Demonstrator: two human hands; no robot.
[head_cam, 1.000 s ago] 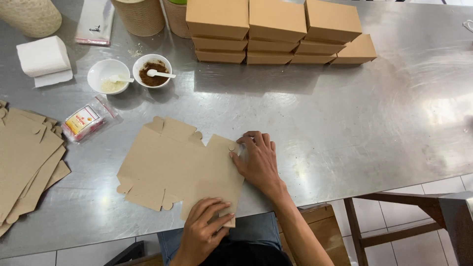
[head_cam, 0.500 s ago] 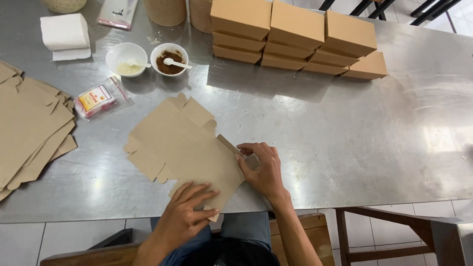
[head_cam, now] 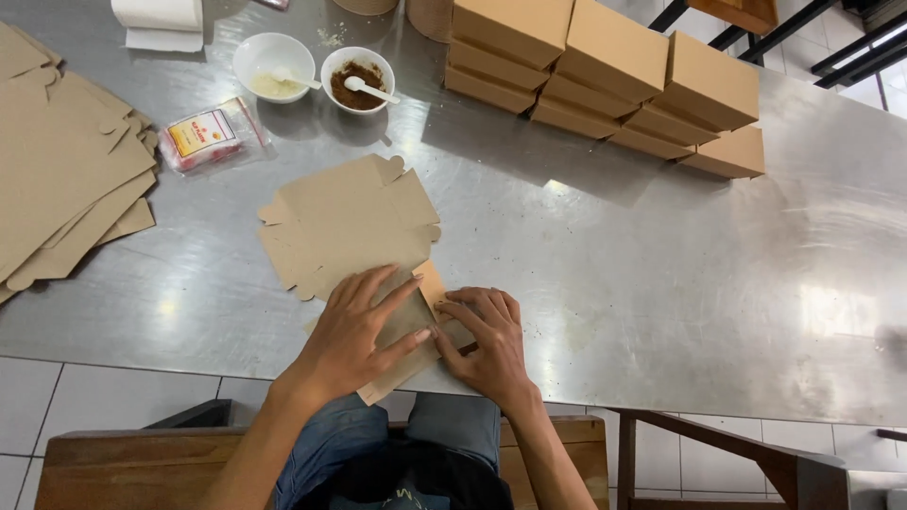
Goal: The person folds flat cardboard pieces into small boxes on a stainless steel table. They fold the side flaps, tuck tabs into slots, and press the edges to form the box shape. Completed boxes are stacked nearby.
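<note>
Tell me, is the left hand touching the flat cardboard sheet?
Touching. The head view shows the left hand lying palm down on the near edge of the cardboard sheet, fingers spread flat over it with no gap.

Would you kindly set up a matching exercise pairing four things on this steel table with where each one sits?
Things:
1. flat box blank
2. stack of folded boxes
3. pile of unfolded blanks
4. bowl of brown powder

Places:
A. far side, right of the bowls
B. left edge of the table
C. near edge, under the left hand and right hand
D. far side, beside the white bowl with pale contents

Pairs: 1-C, 2-A, 3-B, 4-D
</note>
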